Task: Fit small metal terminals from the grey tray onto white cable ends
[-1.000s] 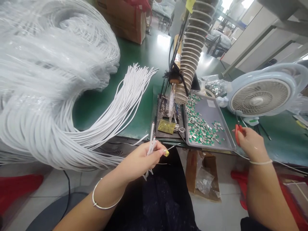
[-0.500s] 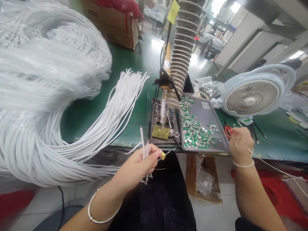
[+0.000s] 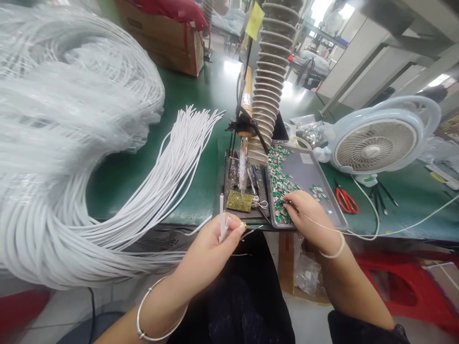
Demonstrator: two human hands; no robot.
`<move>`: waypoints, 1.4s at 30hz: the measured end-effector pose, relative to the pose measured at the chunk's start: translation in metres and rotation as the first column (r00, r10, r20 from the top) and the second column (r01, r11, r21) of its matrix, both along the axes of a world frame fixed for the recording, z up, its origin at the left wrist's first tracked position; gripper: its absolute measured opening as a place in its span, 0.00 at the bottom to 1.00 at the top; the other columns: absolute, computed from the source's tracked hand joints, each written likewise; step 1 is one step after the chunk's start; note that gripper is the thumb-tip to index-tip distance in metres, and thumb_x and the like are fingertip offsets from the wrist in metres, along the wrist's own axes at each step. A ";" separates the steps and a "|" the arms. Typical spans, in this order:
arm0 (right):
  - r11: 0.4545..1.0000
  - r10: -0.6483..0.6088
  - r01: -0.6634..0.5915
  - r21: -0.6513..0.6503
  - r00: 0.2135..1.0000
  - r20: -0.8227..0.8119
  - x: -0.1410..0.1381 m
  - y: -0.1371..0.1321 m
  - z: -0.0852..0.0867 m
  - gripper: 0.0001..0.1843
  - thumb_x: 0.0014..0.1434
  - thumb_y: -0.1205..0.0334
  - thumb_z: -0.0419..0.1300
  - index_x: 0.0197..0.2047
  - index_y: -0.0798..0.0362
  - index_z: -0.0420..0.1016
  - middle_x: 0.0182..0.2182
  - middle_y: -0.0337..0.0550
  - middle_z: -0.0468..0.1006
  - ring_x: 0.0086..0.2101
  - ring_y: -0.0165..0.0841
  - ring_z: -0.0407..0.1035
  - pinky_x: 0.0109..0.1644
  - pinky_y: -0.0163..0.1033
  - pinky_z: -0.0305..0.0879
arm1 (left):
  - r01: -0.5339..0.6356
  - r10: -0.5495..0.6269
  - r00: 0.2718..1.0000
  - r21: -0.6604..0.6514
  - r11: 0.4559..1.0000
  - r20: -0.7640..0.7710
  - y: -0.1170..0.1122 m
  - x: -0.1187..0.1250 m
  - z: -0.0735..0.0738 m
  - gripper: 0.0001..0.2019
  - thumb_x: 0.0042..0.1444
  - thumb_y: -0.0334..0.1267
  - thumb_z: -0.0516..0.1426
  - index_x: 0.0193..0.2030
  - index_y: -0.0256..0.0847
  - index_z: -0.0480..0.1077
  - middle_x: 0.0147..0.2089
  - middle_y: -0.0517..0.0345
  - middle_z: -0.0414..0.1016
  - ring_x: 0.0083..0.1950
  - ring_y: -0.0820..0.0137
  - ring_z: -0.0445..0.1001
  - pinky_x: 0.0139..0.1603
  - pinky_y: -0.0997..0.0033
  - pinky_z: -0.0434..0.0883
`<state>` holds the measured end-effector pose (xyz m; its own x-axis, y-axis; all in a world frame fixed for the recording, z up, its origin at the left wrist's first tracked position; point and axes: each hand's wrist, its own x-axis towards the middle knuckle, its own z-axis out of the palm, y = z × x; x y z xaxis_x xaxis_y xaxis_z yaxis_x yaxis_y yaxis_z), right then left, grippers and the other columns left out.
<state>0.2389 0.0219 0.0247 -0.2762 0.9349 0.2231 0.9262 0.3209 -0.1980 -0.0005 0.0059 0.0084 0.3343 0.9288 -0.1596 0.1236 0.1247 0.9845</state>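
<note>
Metal clips [image 3: 281, 184] lie directly under your right grip [image 3: 308, 222], fingers bunched, pinch unclear, on the tray [image 3: 308, 174]; your left grip [image 3: 211, 255] pinches white cable [image 3: 222, 215], long axis upright, further left.

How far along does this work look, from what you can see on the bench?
It looks early. Done: no finished pieces stand out. In hand: the left hand pinches a white cable, and the right hand touches small green-and-silver metal pieces on a grey tray. Left: many pieces, a loose fan of white cables, and a large coiled cable bundle.
</note>
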 end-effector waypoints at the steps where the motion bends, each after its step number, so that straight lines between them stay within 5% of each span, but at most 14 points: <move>1: 1.000 -0.002 0.002 -0.016 1.000 0.025 0.000 0.001 0.001 0.07 0.59 0.68 0.50 0.37 0.53 0.69 0.34 0.47 0.73 0.37 0.37 0.68 0.42 0.43 0.65 | 0.001 0.000 1.000 0.017 1.000 -0.008 0.000 0.001 0.000 0.08 0.56 0.41 0.52 0.29 0.41 0.61 0.31 0.61 0.64 0.31 0.72 0.61 0.34 0.71 0.61; 10: 0.998 -0.036 0.044 -0.045 0.986 0.160 -0.004 0.003 0.005 0.09 0.60 0.68 0.48 0.34 0.53 0.69 0.31 0.46 0.72 0.33 0.36 0.66 0.38 0.40 0.62 | 0.001 -0.001 1.000 0.097 0.995 -0.008 -0.003 0.003 -0.004 0.07 0.58 0.38 0.50 0.30 0.41 0.60 0.34 0.60 0.65 0.34 0.72 0.63 0.38 0.70 0.62; 18: 0.979 -0.100 0.127 0.157 0.980 -0.171 -0.019 -0.019 0.005 0.07 0.61 0.65 0.46 0.35 0.52 0.64 0.27 0.41 0.69 0.28 0.32 0.64 0.34 0.37 0.60 | 0.003 -0.001 1.000 0.079 0.997 -0.019 -0.003 0.005 -0.004 0.07 0.59 0.39 0.49 0.31 0.42 0.60 0.33 0.61 0.64 0.34 0.72 0.63 0.37 0.71 0.62; 27: 0.988 0.150 -0.109 0.107 0.811 -0.566 -0.070 -0.035 0.000 0.05 0.59 0.70 0.52 0.36 0.52 0.68 0.30 0.41 0.71 0.31 0.29 0.66 0.35 0.35 0.63 | -0.003 0.002 1.000 0.082 0.997 0.012 -0.005 0.008 -0.001 0.05 0.58 0.39 0.50 0.33 0.41 0.62 0.35 0.59 0.66 0.38 0.70 0.65 0.37 0.71 0.62; 42: 0.998 0.031 -0.066 -0.024 0.730 -0.682 -0.090 -0.031 -0.005 0.06 0.56 0.69 0.52 0.29 0.54 0.66 0.25 0.37 0.67 0.25 0.25 0.62 0.28 0.31 0.60 | -0.062 0.050 0.991 0.097 0.993 0.125 -0.010 0.009 -0.009 0.05 0.59 0.38 0.51 0.33 0.42 0.62 0.36 0.61 0.65 0.38 0.72 0.64 0.40 0.72 0.62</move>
